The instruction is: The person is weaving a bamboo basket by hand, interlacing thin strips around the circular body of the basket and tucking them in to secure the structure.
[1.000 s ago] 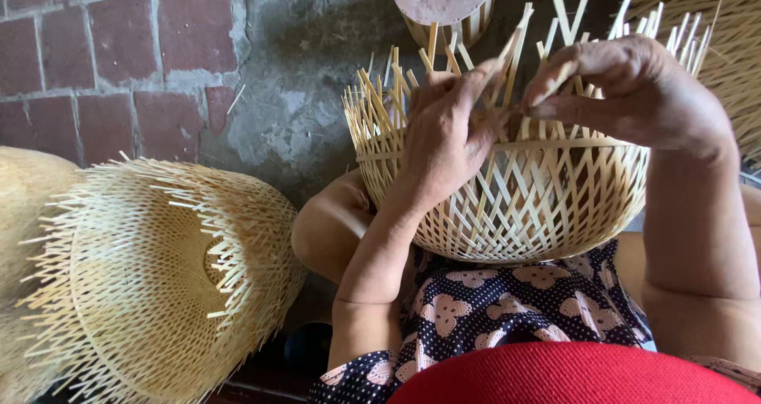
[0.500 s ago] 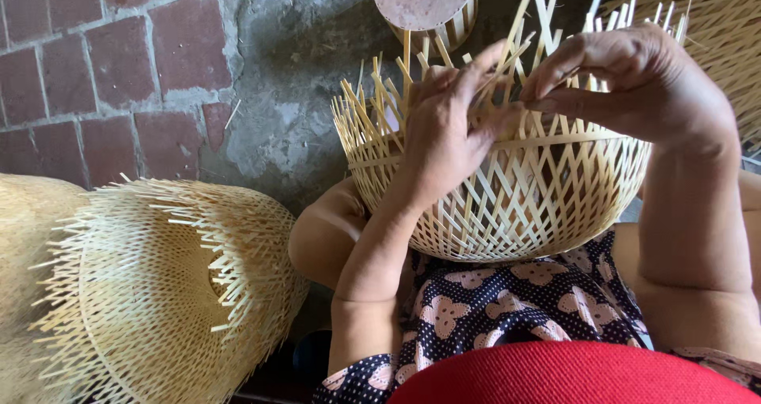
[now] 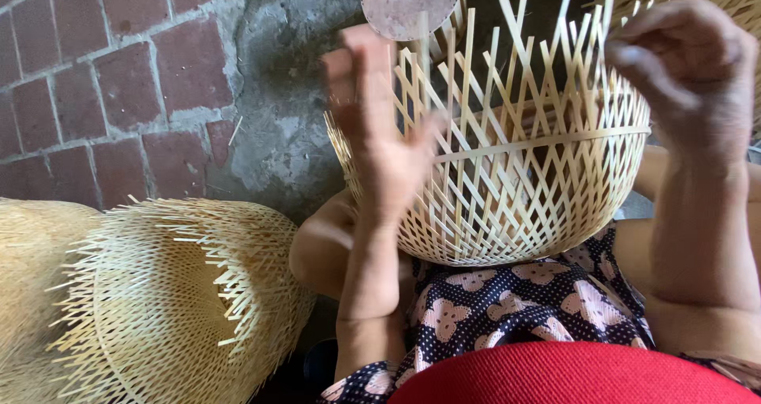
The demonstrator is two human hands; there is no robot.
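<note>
An open-weave bamboo basket (image 3: 515,190) rests on my lap, with loose strip ends sticking up around its rim. My left hand (image 3: 376,130) is raised flat beside the basket's left side, its fingers spread and holding nothing. At the upper right of the rim, my right hand (image 3: 682,71) has its fingers pinched on a thin bamboo strip. Below the basket I see my dark flowered clothing (image 3: 515,309) and a red cloth (image 3: 571,376).
A stack of woven bamboo baskets (image 3: 158,301) with bristling strip ends lies on its side at the lower left. The floor is red brick (image 3: 103,79) and grey concrete (image 3: 277,95). A round brownish disc (image 3: 412,3) sits beyond the basket.
My left hand has let go of the rim strips and opened flat beside the basket. The right hand has moved right along the rim. The view is closer.
</note>
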